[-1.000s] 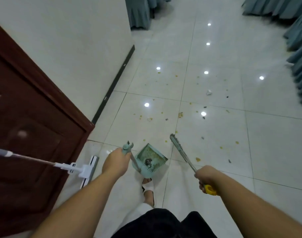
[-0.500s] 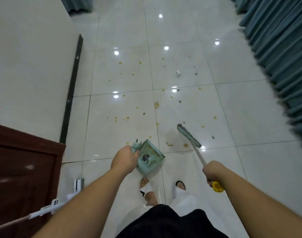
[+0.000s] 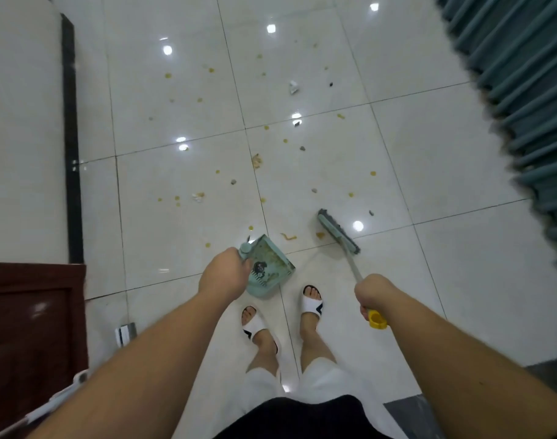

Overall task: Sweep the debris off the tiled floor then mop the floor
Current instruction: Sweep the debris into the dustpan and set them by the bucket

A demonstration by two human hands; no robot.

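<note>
My left hand [image 3: 225, 275] grips the handle of a pale green dustpan [image 3: 269, 269], which hangs just in front of my feet with dirt inside it. My right hand [image 3: 374, 294] holds the yellow-tipped handle of a broom; the grey-green broom head [image 3: 337, 231] rests on the white tiled floor [image 3: 182, 236] to the right of the dustpan. Yellow crumbs, small grey bits and a crumpled white scrap [image 3: 293, 87] lie scattered over the tiles ahead. A yellow strand [image 3: 288, 236] lies between dustpan and broom head.
A white wall with a black skirting strip [image 3: 70, 137] runs along the left. A dark red door [image 3: 33, 327] stands at lower left, with a white mop [image 3: 125, 334] leaning by it. Teal pleated fabric [image 3: 530, 106] lines the right side. My sandalled feet [image 3: 283, 315] stand below the dustpan.
I have stepped forward and the view has tilted down. The door and mop have slid to the lower left. The broom head has come down near the debris, right of the dustpan.
</note>
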